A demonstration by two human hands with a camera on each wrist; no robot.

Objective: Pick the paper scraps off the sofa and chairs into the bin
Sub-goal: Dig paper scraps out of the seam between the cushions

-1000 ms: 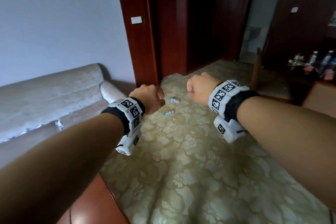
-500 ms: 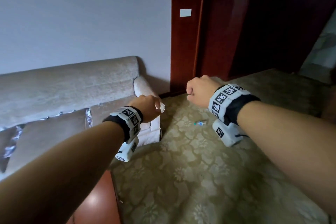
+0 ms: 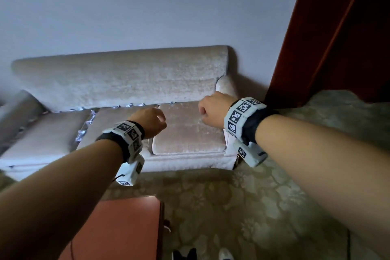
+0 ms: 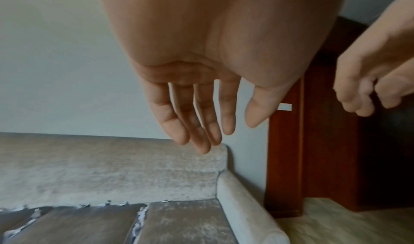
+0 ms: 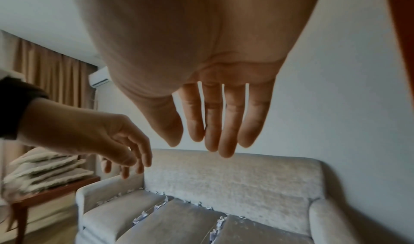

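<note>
A beige sofa (image 3: 126, 76) stands against the wall in front of me. White paper scraps (image 3: 88, 120) line the gaps between its seat cushions and along the foot of the backrest; they also show as scraps (image 4: 140, 217) in the left wrist view and scraps (image 5: 141, 217) in the right wrist view. My left hand (image 3: 156, 120) hovers above the middle cushion, fingers (image 4: 201, 132) hanging straight and holding nothing. My right hand (image 3: 207, 112) hovers over the right cushion, fingers (image 5: 212, 132) relaxed and empty. Neither hand touches the sofa. No bin is in view.
A reddish-brown table top (image 3: 118, 228) sits low in front of me, between me and the sofa. A dark red door frame (image 3: 316, 38) rises at the right. Patterned flooring (image 3: 253, 207) surrounds the sofa. Stacked cushions (image 5: 44, 168) rest on a wooden table left of the sofa.
The view has swung left from the doorway and floor to face the sofa squarely. Both hands stayed raised side by side and now hover over the seat cushions.
</note>
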